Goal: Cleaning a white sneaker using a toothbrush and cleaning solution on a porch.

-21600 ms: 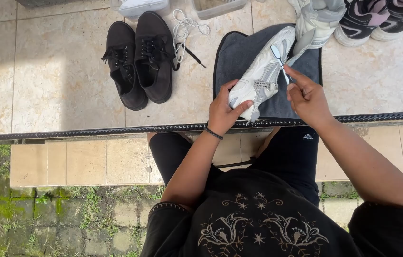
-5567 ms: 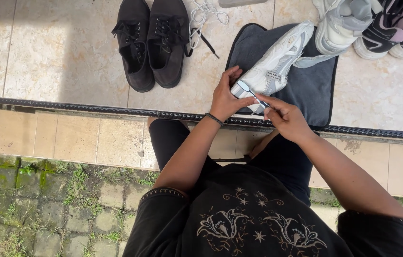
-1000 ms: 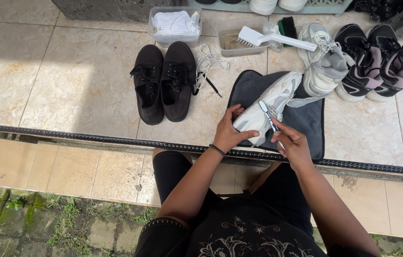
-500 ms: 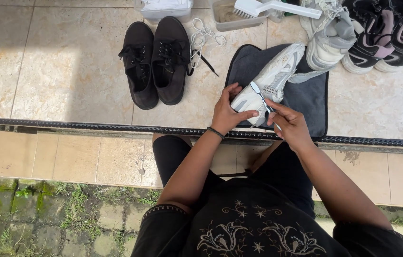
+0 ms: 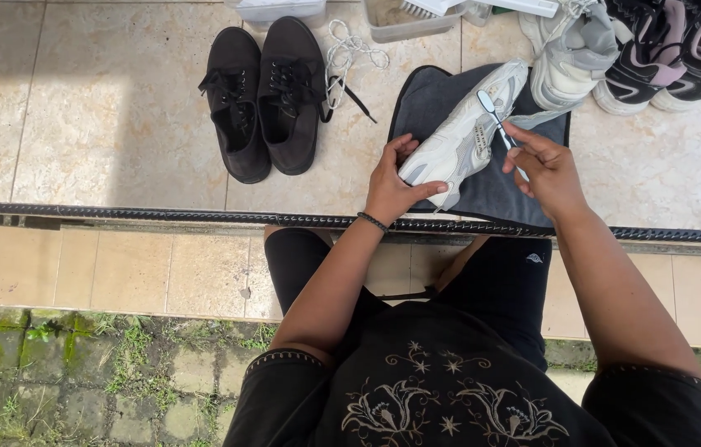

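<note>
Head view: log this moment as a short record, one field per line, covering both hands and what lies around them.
Left hand: grips the heel end of the white sneaker
Right hand: holds a small brush, bristles on the sneaker
Under sneaker: dark cloth on the tiled ledge
Left of cloth: pair of black shoes, loose white laces
Top right: grey-white sneaker, black and pink pair
Top edge: clear tubs
</note>
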